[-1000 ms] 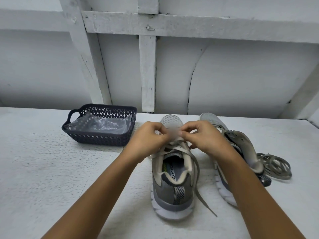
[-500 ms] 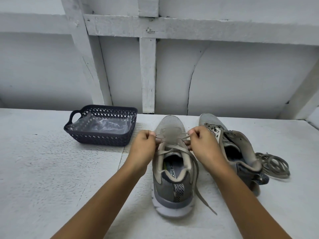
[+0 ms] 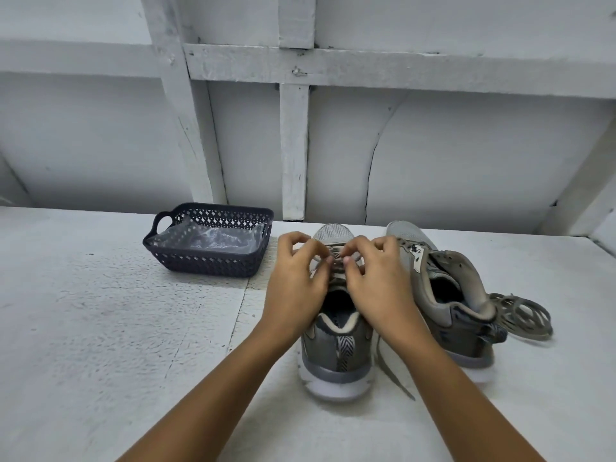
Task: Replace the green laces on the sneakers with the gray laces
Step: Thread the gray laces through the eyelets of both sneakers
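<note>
Since the frame half a second earlier, both hands have left the flanks of the near sneaker (image 3: 336, 355) and closed in over its lacing. The thumbs now almost meet.

Hidden or unclear:
- The left hand (image 3: 296, 285) and right hand (image 3: 376, 285) cover the tongue and most of the eyelet rows. Only a few crossings of the lace (image 3: 336, 261) show between them.
- Which eyelet is being worked cannot be told.
- The lace reads as pale gray-beige, but the flat light does not allow an exact colour.
- Both forearms are cut off by the bottom edge of the view.

Grip:
- Left grip: fingers curled, with the thumb tip pinching a strand of the lace at the upper crossings.
- Right grip: the same, closed on a strand of the lace from the other side.
- One free end of the lace trails past the heel onto the desk (image 3: 100, 328).

Position:
- The near sneaker stands upright on the desk, toe toward the wall.
- The second sneaker (image 3: 463, 335) is just to its right and leans over to the right.
- A coil of loose laces (image 3: 520, 315) lies on the desk by the second sneaker's heel.
- A dark basket (image 3: 210, 248), lined with clear plastic, sits to the left, apart from the left hand.
</note>
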A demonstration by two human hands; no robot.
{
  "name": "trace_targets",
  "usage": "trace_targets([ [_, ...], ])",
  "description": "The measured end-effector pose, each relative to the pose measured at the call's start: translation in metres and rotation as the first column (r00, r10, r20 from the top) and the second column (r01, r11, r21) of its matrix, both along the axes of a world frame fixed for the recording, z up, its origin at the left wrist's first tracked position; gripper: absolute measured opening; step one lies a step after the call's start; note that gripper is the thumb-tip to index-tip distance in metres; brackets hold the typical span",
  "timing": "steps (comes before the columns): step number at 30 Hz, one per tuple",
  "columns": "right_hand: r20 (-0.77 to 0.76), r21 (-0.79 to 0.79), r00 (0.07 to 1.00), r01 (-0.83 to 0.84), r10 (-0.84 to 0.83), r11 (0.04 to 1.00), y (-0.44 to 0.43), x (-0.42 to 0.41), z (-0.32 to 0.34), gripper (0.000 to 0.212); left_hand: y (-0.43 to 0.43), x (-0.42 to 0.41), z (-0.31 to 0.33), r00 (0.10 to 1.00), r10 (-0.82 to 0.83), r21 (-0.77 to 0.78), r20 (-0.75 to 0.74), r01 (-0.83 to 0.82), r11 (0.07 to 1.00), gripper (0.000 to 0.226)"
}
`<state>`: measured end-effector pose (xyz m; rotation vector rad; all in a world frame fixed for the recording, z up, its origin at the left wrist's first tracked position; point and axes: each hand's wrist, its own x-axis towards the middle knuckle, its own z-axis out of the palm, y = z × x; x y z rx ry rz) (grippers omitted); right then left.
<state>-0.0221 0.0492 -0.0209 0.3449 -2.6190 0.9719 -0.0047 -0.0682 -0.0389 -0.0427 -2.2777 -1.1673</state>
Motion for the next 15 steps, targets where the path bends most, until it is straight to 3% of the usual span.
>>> trace_targets([
  [4, 0.010, -0.144, 0.997, 0.077, -0.076, 0.987, 0.003, 0.000, -0.004, 0.013, 0.000, 0.001, 0.000, 0.988, 0.019, 0.404, 0.156, -0.081, 0.911, 0.012],
  [6, 0.033, -0.218, 0.996, 0.084, -0.079, 0.972, 0.006, 0.000, -0.005, 0.013, 0.000, 0.002, -0.001, 0.972, 0.037, 0.463, 0.233, -0.144, 0.874, 0.007],
  [10, 0.145, -0.238, 0.989, 0.053, -0.019, 0.970, 0.011, 0.002, -0.006, 0.013, 0.001, 0.008, 0.002, 0.970, 0.045, 0.401, 0.239, -0.141, 0.905, 0.014],
  [13, 0.284, -0.147, 0.957, -0.011, 0.053, 0.989, 0.010, 0.005, -0.002, 0.039, -0.001, 0.007, 0.007, 0.930, 0.000, 0.225, 0.366, -0.089, 0.970, 0.040],
  [15, 0.304, -0.072, 0.952, -0.022, 0.043, 0.997, 0.007, 0.005, 0.001, 0.051, -0.001, 0.005, 0.010, 0.874, 0.004, 0.091, 0.486, -0.055, 0.994, 0.041],
])
